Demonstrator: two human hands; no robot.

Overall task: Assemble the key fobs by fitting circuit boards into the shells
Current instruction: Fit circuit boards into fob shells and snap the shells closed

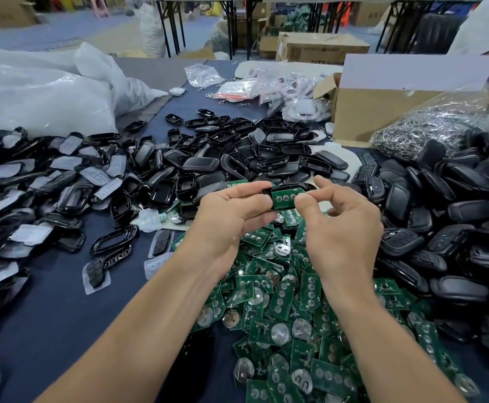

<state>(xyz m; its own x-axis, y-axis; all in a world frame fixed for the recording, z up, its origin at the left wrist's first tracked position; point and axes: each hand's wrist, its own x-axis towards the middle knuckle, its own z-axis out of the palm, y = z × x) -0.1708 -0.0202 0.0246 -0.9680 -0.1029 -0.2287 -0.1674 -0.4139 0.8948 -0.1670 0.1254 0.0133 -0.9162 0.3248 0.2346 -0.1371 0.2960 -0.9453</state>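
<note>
At the left of the frame, a heap of black shell halves with clear rubber button pads (pixel 34 181) spreads over the dark blue worktop (pixel 63 301). Toward the upper middle lies a second heap of empty black shells (pixel 208 158).

At the centre, the left hand (pixel 231 210) pinches the left end of one black shell (pixel 292 188) between thumb and fingers, holding it up above the piles. A green circuit board (pixel 284 199) lies in that shell's opening. The right hand (pixel 342 225) pinches the board's right end between thumb and forefinger, its other fingers loosely spread.

Below the hands, loose circuit boards (pixel 281 301) with coin-cell holders fill the lower middle. On the right lies a pile of black fob covers (pixel 441 205), with a cardboard box (pixel 377 112) behind it.

The board looks light, thin and stiff, and likely to crack if flexed. It is probably best held by its edges, clear of the contacts, and pressed in evenly. The glossy shell looks rigid but slippery, so a grip across its narrow ends should steady it.
</note>
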